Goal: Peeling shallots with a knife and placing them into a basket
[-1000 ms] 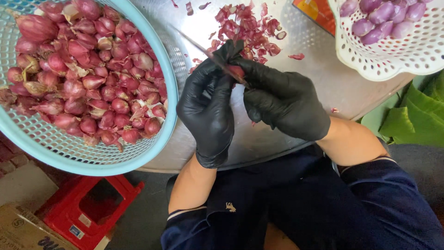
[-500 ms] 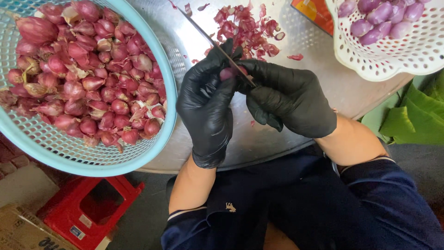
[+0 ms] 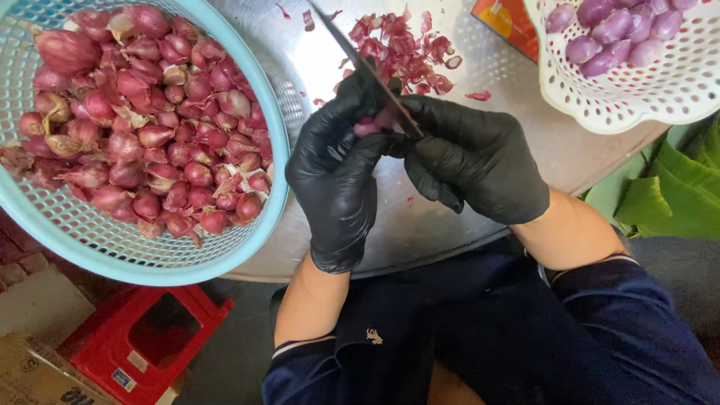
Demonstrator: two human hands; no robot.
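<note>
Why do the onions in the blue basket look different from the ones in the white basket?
The shallots in the blue basket wear dry, dark red skins with papery bits; those in the white basket are peeled, smooth and pale purple. The blue basket holds a big heap, the white basket only a few. Both baskets have holes.

We see our left hand [image 3: 337, 169] in a black rubber glove, fingers curled up and inward, thumb pressed toward the right. Our right hand [image 3: 472, 157], gloved the same, is clenched in a fist-like grip, knuckles up, touching the left fingertips. Both bare forearms angle in from dark blue sleeves, wrists bent, hands meeting at centre.
</note>
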